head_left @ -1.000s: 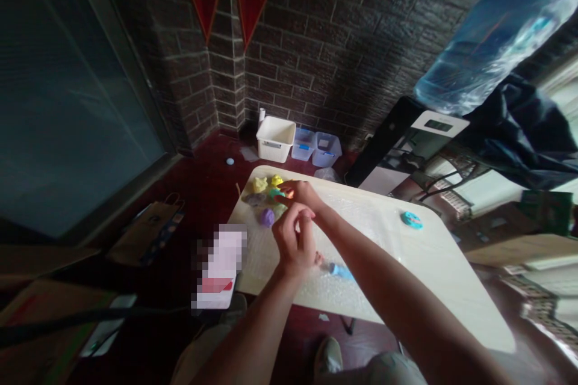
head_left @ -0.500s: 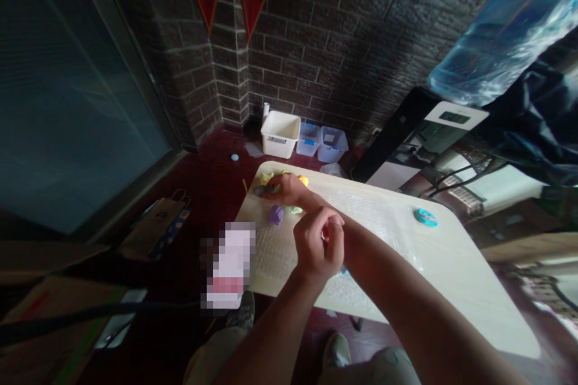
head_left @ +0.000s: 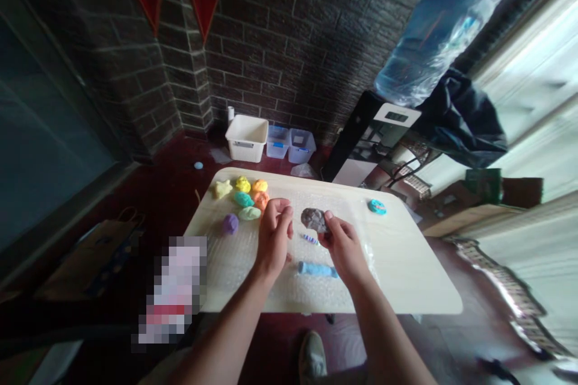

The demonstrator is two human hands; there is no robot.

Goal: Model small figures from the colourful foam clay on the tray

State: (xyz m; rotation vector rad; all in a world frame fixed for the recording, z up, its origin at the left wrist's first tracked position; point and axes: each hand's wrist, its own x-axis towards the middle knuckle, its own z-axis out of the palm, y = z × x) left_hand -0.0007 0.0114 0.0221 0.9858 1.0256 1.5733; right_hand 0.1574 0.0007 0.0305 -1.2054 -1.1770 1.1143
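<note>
In my right hand [head_left: 344,243] is a dark grey lump of modelling clay [head_left: 315,219], pinched between thumb and fingers above the table. My left hand [head_left: 274,231] is raised beside it, fingers curled and thumb against them; whether anything is inside is hidden. Below the hands a light blue clay roll [head_left: 318,269] and a small striped piece [head_left: 310,239] lie on clear bubble wrap [head_left: 239,258]. Left of my left hand are a purple clay ball [head_left: 230,224], a pale green lump [head_left: 250,213], a teal lump [head_left: 244,199] and several yellow and orange lumps [head_left: 242,184].
A turquoise round object [head_left: 377,207] sits at the right of the pale table [head_left: 415,264]. Beyond the far edge stand a white basket [head_left: 246,139], two clear bins [head_left: 301,145] and a water dispenser [head_left: 361,138]. A blurred pink-white object [head_left: 176,283] is at the left edge.
My right hand reached to the far left clay lumps, took the grey one and brought it back right. My left hand stayed curled and now faces it. The view has turned right.
</note>
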